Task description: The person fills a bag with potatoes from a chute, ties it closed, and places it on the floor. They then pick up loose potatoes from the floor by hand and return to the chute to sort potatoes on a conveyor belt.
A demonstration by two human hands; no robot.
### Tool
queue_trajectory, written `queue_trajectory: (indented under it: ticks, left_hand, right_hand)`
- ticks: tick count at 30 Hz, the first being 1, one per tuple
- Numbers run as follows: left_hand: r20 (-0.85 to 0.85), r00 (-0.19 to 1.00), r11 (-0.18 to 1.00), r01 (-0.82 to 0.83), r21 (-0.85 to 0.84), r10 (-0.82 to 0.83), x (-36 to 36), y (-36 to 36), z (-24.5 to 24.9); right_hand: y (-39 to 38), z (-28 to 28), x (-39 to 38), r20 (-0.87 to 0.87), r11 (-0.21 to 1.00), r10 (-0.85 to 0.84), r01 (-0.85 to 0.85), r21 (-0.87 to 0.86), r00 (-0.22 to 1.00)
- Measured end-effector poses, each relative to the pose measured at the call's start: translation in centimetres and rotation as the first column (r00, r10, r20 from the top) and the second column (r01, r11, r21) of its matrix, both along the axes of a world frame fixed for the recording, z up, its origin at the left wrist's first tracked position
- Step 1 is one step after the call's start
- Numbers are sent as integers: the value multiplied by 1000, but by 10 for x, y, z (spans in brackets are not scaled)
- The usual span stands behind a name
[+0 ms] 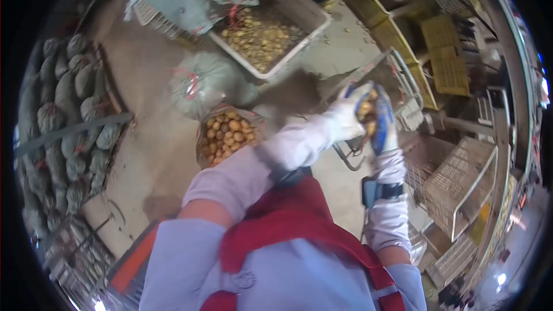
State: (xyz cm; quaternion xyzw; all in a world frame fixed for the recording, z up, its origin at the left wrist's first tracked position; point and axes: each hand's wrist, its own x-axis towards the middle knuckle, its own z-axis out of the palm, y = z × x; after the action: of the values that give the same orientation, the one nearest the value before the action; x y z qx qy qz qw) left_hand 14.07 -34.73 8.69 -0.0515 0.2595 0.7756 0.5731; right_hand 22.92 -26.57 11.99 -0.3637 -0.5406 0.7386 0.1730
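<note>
Both my gloved hands are cupped together in front of me, holding a heap of small yellow potatoes (366, 113) between them. My left hand (347, 116), in a white and blue glove, closes on the heap from the left. My right hand (385, 129), in a blue-palmed glove, presses against it from the right. An open mesh bag (228, 136) full of the same potatoes stands on the floor below my left forearm. I wear white sleeves and a red apron.
A white crate (299, 39) of potatoes sits further off, with a tied bag (203, 84) beside it. Filled sacks (64, 109) are stacked at the left. Yellow crates (444, 52) and wire baskets (456, 179) crowd the right. A metal frame (403, 75) stands behind my hands.
</note>
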Motion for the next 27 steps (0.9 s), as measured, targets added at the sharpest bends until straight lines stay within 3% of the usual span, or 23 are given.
queue_trajectory:
  ticks: [1, 2, 3, 4, 5, 6, 8, 10, 12, 13, 15, 16, 17, 18, 19, 20, 21, 22, 23, 24, 25, 26, 27]
  left_hand:
    - [-670, 694, 956, 93, -278, -262, -8, -10, 2]
    - [-832, -7, 832, -38, -554, -555, -17, -25, 13]
    - [-747, 132, 756, 33, -653, -651, -25, -47, 26]
    - [-808, 145, 813, -40, -581, -571, -28, -77, 16]
    - [-851, 486, 947, -128, -295, -199, -27, -110, -15]
    - [-703, 9, 669, -299, -681, -711, -50, -144, 28]
    - [-499, 46, 406, -518, -753, -866, -76, -218, 26]
    - [-188, 166, 2, -745, -667, -968, -81, -291, -10]
    - [-72, 331, -185, -679, -711, -941, -82, -340, -42]
    - [-77, 334, -182, -677, -713, -939, -89, -351, -50]
    - [28, 483, -151, -218, -964, -875, -102, -373, -64]
    - [23, 486, -140, -206, -969, -874, -102, -385, -63]
    - [8, 333, -76, -191, -979, -943, -99, -398, -57]
    - [-18, 169, -11, -169, -986, -985, -95, -413, -52]
    - [-39, 161, 10, -175, -985, -986, -92, -442, -62]
    - [-161, 262, 113, -188, -976, -951, -79, -483, -81]
    - [-270, 364, 209, -198, -957, -891, -72, -507, -93]
    - [-273, 364, 220, -180, -959, -891, -79, -502, -88]
    - [-363, 335, 308, -206, -929, -870, -94, -483, -77]
    - [-461, 290, 399, -250, -882, -839, -112, -467, -72]
    - [-422, 383, 384, -174, -907, -822, -117, -463, -86]
    - [-435, 377, 395, -184, -900, -817, -118, -465, -91]
    - [-460, 298, 417, -198, -887, -837, -112, -473, -90]
  right_hand:
    - [25, -24, 15, 212, 929, 79, -149, 338, 974]
    - [56, -63, 36, 415, 724, 81, -340, 600, 906]
    - [96, -101, 72, 607, -167, 70, -590, 790, 792]
    - [59, -54, 47, 522, 660, -43, -368, 655, 852]
    - [48, -38, 45, 612, 578, -132, -441, 686, 780]
    - [36, -24, 43, 579, 491, -128, -456, 742, 805]
    - [-15, 8, 23, 405, 630, 170, -416, 656, 898]
    - [-79, 4, 1, 358, 751, 441, -557, 355, 823]
    - [-137, -53, -22, 517, 553, 498, -714, 429, 696]
    - [-161, -96, -30, 620, 483, 426, -745, 460, 659]
    - [-185, -144, -56, 721, 408, 326, -779, 476, 611]
    - [-188, -157, -71, 839, 438, 364, -869, 229, 404]
    - [-193, -166, -74, 897, 456, 408, -889, -38, 170]
    - [-199, -169, -50, 905, 453, 397, -890, -46, 155]
    - [-200, -172, -22, 849, 501, 369, -851, 161, 378]
    - [-199, -172, -8, 745, 539, 332, -764, 353, 579]
    - [-196, -170, -6, 752, 754, 301, -629, 189, 587]
    - [-197, -161, 1, 767, 902, 270, -431, 9, 582]
    - [-193, -146, -20, 716, 978, 183, -196, -66, 673]
    - [-189, -151, -38, 659, 985, 172, -119, -125, 733]
    - [-194, -161, -42, 576, 990, 128, -65, -128, 808]
    - [-198, -171, -46, 487, 990, 87, -20, -141, 869]
    - [-203, -168, -42, 440, 990, 50, 13, -138, 897]
